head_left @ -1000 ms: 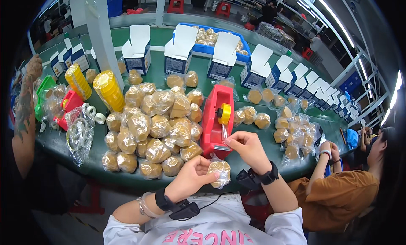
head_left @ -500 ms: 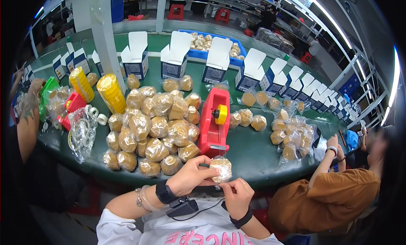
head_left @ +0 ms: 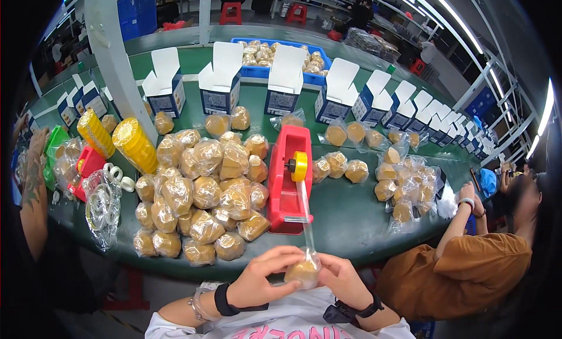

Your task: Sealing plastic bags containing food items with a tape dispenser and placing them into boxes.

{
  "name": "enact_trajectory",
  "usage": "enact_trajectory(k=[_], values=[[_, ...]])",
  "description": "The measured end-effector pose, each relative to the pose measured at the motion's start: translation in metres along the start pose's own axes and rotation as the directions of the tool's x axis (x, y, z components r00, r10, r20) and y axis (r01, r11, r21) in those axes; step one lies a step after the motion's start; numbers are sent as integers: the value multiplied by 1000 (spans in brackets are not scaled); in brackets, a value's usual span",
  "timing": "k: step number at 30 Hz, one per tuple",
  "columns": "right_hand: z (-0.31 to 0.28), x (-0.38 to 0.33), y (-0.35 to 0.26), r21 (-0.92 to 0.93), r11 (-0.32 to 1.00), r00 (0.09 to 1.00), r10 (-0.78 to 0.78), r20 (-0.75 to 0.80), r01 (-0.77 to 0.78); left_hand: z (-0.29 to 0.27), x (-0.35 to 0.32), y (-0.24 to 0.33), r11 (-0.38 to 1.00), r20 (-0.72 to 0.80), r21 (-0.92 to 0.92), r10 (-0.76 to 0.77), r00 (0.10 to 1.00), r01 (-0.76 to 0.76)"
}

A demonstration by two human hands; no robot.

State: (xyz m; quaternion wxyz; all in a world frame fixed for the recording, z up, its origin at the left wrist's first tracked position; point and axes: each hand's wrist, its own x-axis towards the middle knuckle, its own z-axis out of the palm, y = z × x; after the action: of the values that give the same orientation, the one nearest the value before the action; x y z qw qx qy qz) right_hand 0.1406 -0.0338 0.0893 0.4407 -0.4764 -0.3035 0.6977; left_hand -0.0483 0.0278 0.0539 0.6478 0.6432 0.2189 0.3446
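Between my two hands, near the table's front edge, is a tan, rounded, blocky piece in clear plastic [head_left: 301, 273]. My left hand [head_left: 264, 277] closes on it from the left, and my right hand [head_left: 344, 278] grips its right side. A strip of clear tape [head_left: 307, 233] stretches from the yellow roll [head_left: 300, 165] on the red tape dispenser [head_left: 282, 203] down to the plastic around the piece. Left of the dispenser lies a large heap of similar wrapped pieces [head_left: 205, 192].
Open white-and-blue boxes [head_left: 285, 100] line the back, before a blue tray [head_left: 325, 75] of pieces. More wrapped pieces [head_left: 404, 187] lie at the right. Yellow tape rolls [head_left: 136, 144] stand left beside a post [head_left: 111, 52]. Co-workers' arms [head_left: 453, 219] reach in from both sides.
My hands have drawn the wrapped piece down toward me. A tape strip now runs from the dispenser to it. My right hand has moved up to the piece's side. The view has shifted.
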Motion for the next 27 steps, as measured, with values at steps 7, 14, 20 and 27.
enact_trajectory(k=[7, 14, 20, 27], values=[[2, 29, 26, -308, 859, 910, -410, 65, 409, -8, -4, -3, 874, -300, 458, -19, 954, 161], [-7, 50, 42, -238, 612, 654, -729, 202, 755, -21, 5, 7, 917, -16, -262, -316, 949, 301], [-19, 59, 38, -413, 340, 493, -796, 351, 845, 13, 21, -3, 895, -215, -342, -372, 903, 287], [-7, 32, 10, -854, -6, 597, -713, 369, 520, 34, 13, -20, 985, -367, 156, 121, 922, -67]])
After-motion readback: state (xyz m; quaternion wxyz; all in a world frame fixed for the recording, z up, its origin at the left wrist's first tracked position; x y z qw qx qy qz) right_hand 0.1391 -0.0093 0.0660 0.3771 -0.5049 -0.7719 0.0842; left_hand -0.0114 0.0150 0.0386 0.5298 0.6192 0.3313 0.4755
